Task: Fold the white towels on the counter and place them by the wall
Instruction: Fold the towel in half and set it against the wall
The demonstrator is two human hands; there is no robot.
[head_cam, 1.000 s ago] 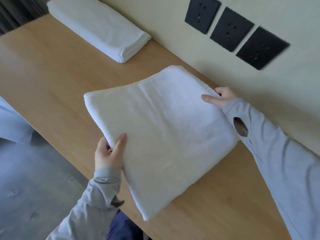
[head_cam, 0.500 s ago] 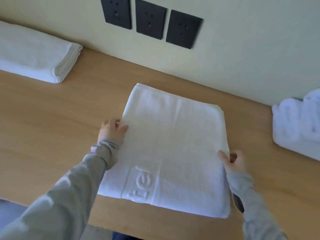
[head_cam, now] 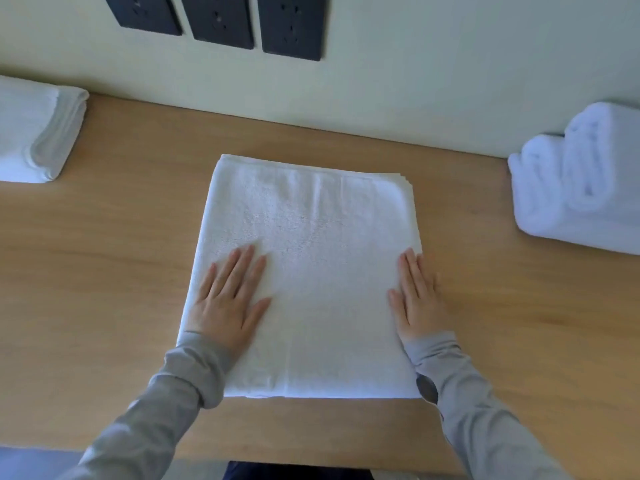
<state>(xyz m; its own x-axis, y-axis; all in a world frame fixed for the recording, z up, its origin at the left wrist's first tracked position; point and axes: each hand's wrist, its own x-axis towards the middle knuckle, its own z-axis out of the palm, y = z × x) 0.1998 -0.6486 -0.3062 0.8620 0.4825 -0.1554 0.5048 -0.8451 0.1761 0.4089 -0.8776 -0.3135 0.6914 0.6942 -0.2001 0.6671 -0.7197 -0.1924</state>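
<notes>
Pale wall (head_cam: 415,81) backs a light wooden bench (head_cam: 104,271). On it the folded white terry towel (head_cam: 311,237) lies flat at mid-bench, short of the wall, its long axis running from the near edge toward the wall. Left grip (head_cam: 228,299) and right grip (head_cam: 419,299) press it flat-fingered, clasping nothing. The frame cuts off a folded white towel stack (head_cam: 34,133) at left and rolled white towels (head_cam: 581,178) at right.

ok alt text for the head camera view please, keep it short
A person's left hand and right hand lie flat on a folded white towel on a wooden counter. A towel stack sits at left and rolled towels at right, by a wall with three black outlets.
</notes>
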